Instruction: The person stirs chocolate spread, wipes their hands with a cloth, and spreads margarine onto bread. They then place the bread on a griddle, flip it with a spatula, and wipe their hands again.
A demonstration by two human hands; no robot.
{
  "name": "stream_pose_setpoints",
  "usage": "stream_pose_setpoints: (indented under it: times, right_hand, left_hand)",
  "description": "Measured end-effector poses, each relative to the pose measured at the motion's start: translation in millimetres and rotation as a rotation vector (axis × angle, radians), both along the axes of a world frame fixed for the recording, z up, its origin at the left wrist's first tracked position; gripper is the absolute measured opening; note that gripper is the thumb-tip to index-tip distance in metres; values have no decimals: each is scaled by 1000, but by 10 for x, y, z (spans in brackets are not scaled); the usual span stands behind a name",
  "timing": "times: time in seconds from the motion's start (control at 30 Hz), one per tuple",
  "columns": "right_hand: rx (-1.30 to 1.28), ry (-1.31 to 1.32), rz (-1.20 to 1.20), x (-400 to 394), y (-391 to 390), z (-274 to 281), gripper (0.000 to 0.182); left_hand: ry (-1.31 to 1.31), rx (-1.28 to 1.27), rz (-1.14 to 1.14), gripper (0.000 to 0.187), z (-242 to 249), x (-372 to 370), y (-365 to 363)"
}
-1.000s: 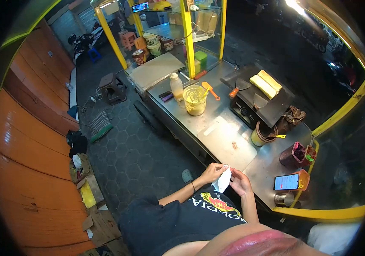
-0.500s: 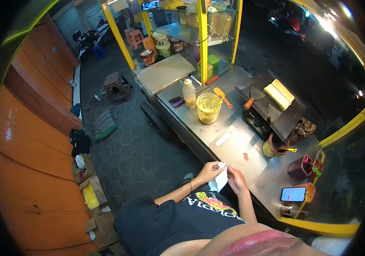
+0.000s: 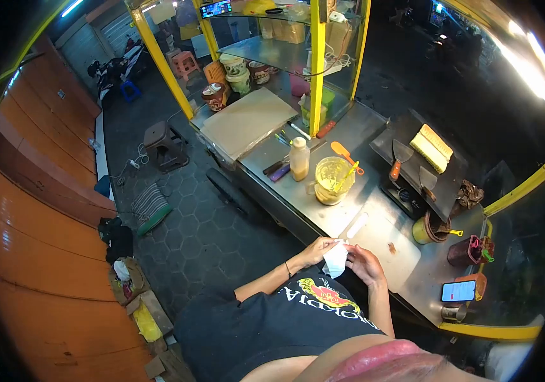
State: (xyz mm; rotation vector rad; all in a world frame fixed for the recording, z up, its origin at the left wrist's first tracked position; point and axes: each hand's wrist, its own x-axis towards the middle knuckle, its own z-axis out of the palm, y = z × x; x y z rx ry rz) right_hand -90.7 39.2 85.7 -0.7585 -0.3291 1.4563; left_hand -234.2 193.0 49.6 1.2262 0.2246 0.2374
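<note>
My left hand point(image 3: 318, 249) and my right hand point(image 3: 364, 262) both hold a small white paper wrapper point(image 3: 336, 259) in front of my chest, at the near edge of a steel cart counter point(image 3: 298, 191). The left fingers pinch its top edge; the right hand grips its right side. A white cutting board point(image 3: 380, 239) lies on the counter just beyond my hands.
On the counter stand a clear jug of yellow batter point(image 3: 331, 181), a squeeze bottle point(image 3: 299, 160), an orange spatula point(image 3: 347, 155) and a black griddle point(image 3: 425, 165) with a folded yellow pancake point(image 3: 432, 148). A phone point(image 3: 458, 291) lies at the right. A stool point(image 3: 158, 137) stands on the paved floor.
The view has shifted, so the cart sits further right and lower in frame. My hands stay together on the white wrapper, working its top edge.
</note>
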Motion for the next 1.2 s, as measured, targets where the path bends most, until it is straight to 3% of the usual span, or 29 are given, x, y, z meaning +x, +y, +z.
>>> stream_pose_setpoints:
  times: [0.23,0.33,0.47,0.53,0.77,0.93,1.03,1.13,1.2]
  right_hand:
    - [-125,-163,-98,-222,342,-83,43]
    - [-142,-156,-140,-396,493,-124,48]
    - [-68,-131,-158,-568,665,-156,56]
    - [16,51,-142,-619,724,-184,59]
    - [-27,60,-3,-639,846,-40,57]
    - [13,90,84,-520,820,-133,58]
    - [16,113,115,-524,832,-98,63]
    - [-5,157,105,-558,858,-75,58]
    - [1,126,111,-541,919,-122,58]
  left_hand:
    - [53,49,32,31,27,-74,285]
    - [140,204,116,24,114,-93,357]
    - [119,322,150,19,101,-179,555]
    - [31,387,143,25,81,-225,641]
    - [-79,246,32,20,30,-408,853]
    - [-80,178,-93,26,103,-517,927]
    - [-162,317,-120,27,206,-549,974]
    - [-73,134,-153,27,264,-617,953]
    - [-50,220,-75,27,213,-639,945]
